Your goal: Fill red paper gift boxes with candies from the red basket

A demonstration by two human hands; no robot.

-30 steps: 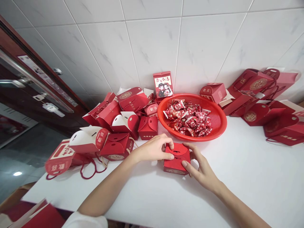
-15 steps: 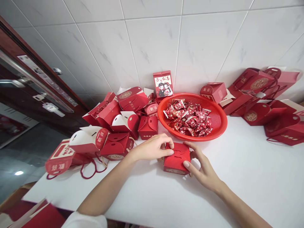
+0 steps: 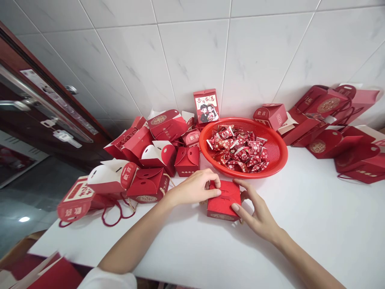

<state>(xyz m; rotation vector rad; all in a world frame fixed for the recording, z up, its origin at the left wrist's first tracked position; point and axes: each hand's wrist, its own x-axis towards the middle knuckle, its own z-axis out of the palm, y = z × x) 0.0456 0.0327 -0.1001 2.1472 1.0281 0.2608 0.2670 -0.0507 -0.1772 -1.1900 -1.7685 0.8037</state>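
Standing on the white table (image 3: 192, 249), the slotted box (image 3: 224, 206) is positioned just in front of the red basket (image 3: 280, 157), with its top flaps folded over and its slots facing upward. The flaps are contacted from the left by the left hand (image 3: 195, 188): the thumb and index finger are bent onto the lid with their tips close together; whether a flap is pinched between these fingers cannot be told. The right side is clamped by the fingers of the right hand (image 3: 259, 216), the thumb being placed near the right top edge and the index finger at the far right corner.

To the rear, clearance is limited by the basket rim, within which wrapped sweets (image 3: 240, 150) are heaped. To the left, travel is bounded by a small red box (image 3: 187, 162) and a rope-handled box (image 3: 146, 186). Toward the front edge of the table, visible at lower left, a broad strip of surface is available. Wider room is provided on the right, as far as the open red cartons (image 3: 359, 160). The rear is closed off by the tiled wall (image 3: 195, 60).
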